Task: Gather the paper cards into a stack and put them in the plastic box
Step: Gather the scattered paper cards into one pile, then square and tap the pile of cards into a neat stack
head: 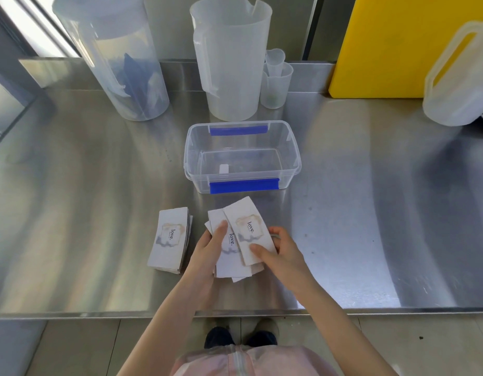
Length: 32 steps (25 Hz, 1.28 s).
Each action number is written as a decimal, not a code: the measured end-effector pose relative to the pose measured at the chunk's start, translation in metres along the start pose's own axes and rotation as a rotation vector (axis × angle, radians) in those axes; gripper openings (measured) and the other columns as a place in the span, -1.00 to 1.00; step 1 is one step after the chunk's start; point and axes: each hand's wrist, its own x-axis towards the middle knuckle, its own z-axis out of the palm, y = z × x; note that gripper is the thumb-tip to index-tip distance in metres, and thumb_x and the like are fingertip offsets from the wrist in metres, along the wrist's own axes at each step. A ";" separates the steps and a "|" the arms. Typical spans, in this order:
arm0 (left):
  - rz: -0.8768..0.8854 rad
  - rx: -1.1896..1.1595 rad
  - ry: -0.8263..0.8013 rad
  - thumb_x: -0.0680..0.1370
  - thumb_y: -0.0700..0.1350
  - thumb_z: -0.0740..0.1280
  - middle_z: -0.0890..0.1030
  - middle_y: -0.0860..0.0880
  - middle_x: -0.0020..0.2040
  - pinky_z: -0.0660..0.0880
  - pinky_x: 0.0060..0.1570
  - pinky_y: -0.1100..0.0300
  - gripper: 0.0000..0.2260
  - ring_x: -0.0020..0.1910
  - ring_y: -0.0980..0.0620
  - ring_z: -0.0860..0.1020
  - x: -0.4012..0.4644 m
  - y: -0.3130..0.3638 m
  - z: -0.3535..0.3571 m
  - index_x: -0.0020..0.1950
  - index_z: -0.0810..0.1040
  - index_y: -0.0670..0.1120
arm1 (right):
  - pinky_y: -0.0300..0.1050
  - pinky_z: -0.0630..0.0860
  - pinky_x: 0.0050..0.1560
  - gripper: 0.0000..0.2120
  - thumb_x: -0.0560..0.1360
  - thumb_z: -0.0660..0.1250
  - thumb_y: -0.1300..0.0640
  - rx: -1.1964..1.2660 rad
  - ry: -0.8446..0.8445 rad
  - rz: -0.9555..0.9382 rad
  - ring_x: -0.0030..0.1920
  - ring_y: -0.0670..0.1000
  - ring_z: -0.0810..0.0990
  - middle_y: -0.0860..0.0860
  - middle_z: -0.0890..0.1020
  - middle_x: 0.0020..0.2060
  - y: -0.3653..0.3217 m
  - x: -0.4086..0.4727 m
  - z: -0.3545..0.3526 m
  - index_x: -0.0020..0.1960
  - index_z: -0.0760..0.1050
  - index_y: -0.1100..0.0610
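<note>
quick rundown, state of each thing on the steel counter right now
clear plastic box with blue clips: open, no cards inside
fanned paper cards: uneven, held in both hands
left hand: gripping cards
right hand: gripping cards
neat card stack: lying flat, untouched
tall translucent jug: upright, empty

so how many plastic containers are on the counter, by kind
Tall lidded pitcher: 1
Big open measuring jug: 1
Small measuring cups: 2, nested
Clear plastic box with blue clips: 1
Handled jug: 1
Total: 6
</note>
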 end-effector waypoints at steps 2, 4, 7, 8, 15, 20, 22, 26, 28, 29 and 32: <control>0.035 0.080 -0.010 0.49 0.02 0.27 0.62 -0.08 0.13 0.55 0.06 -0.01 -0.64 0.04 -0.07 0.61 0.000 0.000 0.003 0.25 0.42 -0.06 | -0.49 0.47 -0.38 -0.75 0.45 0.31 0.10 -0.128 -0.037 -0.027 -0.16 -0.26 0.50 -0.23 0.49 -0.14 -0.003 -0.003 0.007 0.04 0.29 -0.05; 0.047 0.107 0.022 0.49 -0.06 0.29 0.60 -0.12 0.16 0.51 0.14 -0.08 -0.65 0.07 -0.10 0.59 0.000 0.001 0.003 0.25 0.42 -0.10 | -0.47 0.47 -0.38 -0.75 0.44 0.31 0.05 -0.202 -0.057 -0.037 -0.16 -0.26 0.50 -0.22 0.49 -0.14 -0.004 -0.005 0.010 0.04 0.30 -0.06; 0.029 -0.014 0.024 0.51 -0.11 0.26 0.59 -0.13 0.16 0.51 0.14 -0.11 -0.69 0.08 -0.13 0.58 -0.001 0.001 0.001 0.24 0.43 -0.09 | -0.52 0.46 -0.36 -0.71 0.43 0.32 0.00 -0.143 -0.046 -0.025 -0.16 -0.26 0.50 -0.23 0.47 -0.13 -0.001 -0.005 0.010 0.08 0.29 -0.05; 0.024 -0.082 0.001 0.51 -0.12 0.25 0.60 -0.12 0.15 0.51 0.12 -0.10 -0.70 0.07 -0.12 0.58 -0.002 0.000 0.001 0.24 0.43 -0.08 | -0.54 0.45 -0.34 -0.78 0.44 0.31 -0.01 -0.073 -0.062 0.000 -0.16 -0.25 0.52 -0.25 0.48 -0.12 0.001 -0.005 0.012 0.02 0.32 -0.08; 0.093 -0.233 -0.175 0.49 -0.18 0.26 0.66 -0.07 0.03 0.58 -0.12 0.07 -0.72 -0.04 -0.03 0.63 0.003 -0.007 -0.004 0.20 0.47 -0.10 | -0.26 0.56 -0.02 -0.78 0.45 0.31 0.13 0.178 -0.183 0.117 -0.02 -0.10 0.60 -0.03 0.64 0.00 0.012 -0.005 -0.002 0.09 0.47 0.02; 0.319 0.004 -0.100 0.33 -0.12 0.43 0.66 0.05 -0.15 0.54 -0.11 0.27 -0.78 -0.11 0.06 0.60 0.014 -0.008 -0.017 -0.08 0.48 -0.03 | -0.56 0.38 -0.29 -0.78 0.43 0.32 0.16 -0.311 0.040 -0.192 -0.21 -0.34 0.52 -0.23 0.56 -0.15 0.001 0.001 -0.037 -0.08 0.40 -0.14; 0.416 0.336 -0.061 0.38 -0.19 0.42 0.60 0.11 -0.15 0.48 -0.05 0.33 -0.78 -0.12 0.13 0.56 0.018 -0.010 -0.019 -0.13 0.44 0.06 | -0.50 0.36 -0.09 -0.77 0.44 0.30 0.16 -0.563 0.135 -0.384 -0.10 -0.28 0.47 -0.22 0.53 -0.08 0.000 0.005 -0.043 0.03 0.42 -0.10; 0.505 0.720 -0.047 0.42 -0.17 0.36 0.55 0.16 -0.17 0.35 -0.21 0.55 -0.81 -0.16 0.21 0.53 0.027 -0.023 -0.014 -0.04 0.42 0.02 | -0.24 0.34 0.09 -0.72 0.48 0.23 0.18 -0.831 0.137 -0.461 0.10 -0.01 0.47 0.01 0.50 0.12 0.027 0.012 -0.032 0.18 0.39 0.05; 0.490 0.762 -0.056 0.45 -0.18 0.32 0.56 0.06 -0.12 0.33 -0.24 0.45 -0.79 -0.12 0.05 0.53 0.030 -0.033 -0.010 0.06 0.42 -0.09 | -0.17 0.43 0.11 -0.68 0.49 0.21 0.19 -0.793 0.094 -0.371 0.09 0.04 0.51 0.03 0.44 0.20 0.042 0.012 -0.025 0.24 0.34 0.05; 0.485 0.770 -0.059 0.46 -0.19 0.31 0.55 0.03 -0.10 0.32 -0.23 0.40 -0.77 -0.13 0.02 0.52 0.031 -0.035 -0.009 0.09 0.41 -0.11 | -0.16 0.46 0.09 -0.66 0.49 0.20 0.20 -0.751 0.101 -0.357 0.05 0.04 0.53 0.04 0.43 0.22 0.046 0.013 -0.023 0.26 0.32 0.05; 0.494 0.751 -0.043 0.46 -0.21 0.30 0.55 0.00 -0.10 0.30 -0.25 0.36 -0.79 -0.14 -0.02 0.51 0.032 -0.035 -0.008 0.05 0.37 -0.08 | -0.27 0.40 0.04 -0.56 0.48 0.23 0.21 -0.620 0.151 -0.337 0.05 -0.02 0.53 0.00 0.44 0.25 0.048 0.015 -0.022 0.32 0.25 0.02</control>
